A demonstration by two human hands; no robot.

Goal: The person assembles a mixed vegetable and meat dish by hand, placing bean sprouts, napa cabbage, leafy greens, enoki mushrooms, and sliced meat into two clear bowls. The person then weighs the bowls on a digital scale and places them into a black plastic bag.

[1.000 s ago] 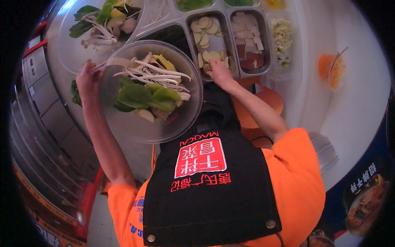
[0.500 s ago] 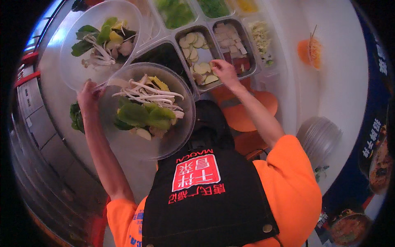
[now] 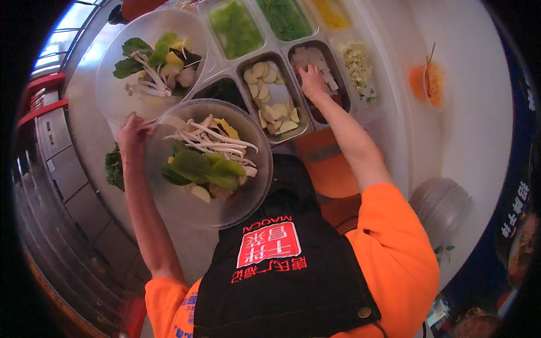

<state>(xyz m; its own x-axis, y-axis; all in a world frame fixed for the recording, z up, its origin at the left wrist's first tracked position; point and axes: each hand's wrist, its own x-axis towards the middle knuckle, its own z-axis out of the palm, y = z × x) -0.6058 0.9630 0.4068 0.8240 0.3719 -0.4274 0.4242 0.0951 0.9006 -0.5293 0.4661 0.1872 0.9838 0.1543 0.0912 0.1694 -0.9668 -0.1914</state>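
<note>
My left hand [image 3: 134,134] is closed on the rim of a clear plastic bowl [image 3: 239,217], where it meets a second clear bowl behind. In the near bowl lie long white mushrooms [image 3: 211,137], green leaves [image 3: 197,167], a yellow piece and pale slices. The far bowl [image 3: 110,79] contains similar mushrooms and leaves. My right hand [image 3: 313,84] reaches into a metal tray of white flat pieces [image 3: 327,72], fingers apart and fingertips at the pieces. Part of the tray is hidden under that hand. Just left of it stands a metal tray of pale round slices [image 3: 265,84].
Behind are trays of light green [image 3: 235,28] and dark green [image 3: 286,19] vegetables and a yellow one [image 3: 332,12]. Chopped pale pieces [image 3: 356,62] lie to the right, near an orange container with sticks [image 3: 427,79]. Stacked clear lids or bowls [image 3: 442,205] stand nearer.
My right hand has moved from the round slices rightward into the tray of white pieces. The left hand keeps its place at the bowl rim; the whole view has shifted slightly.
</note>
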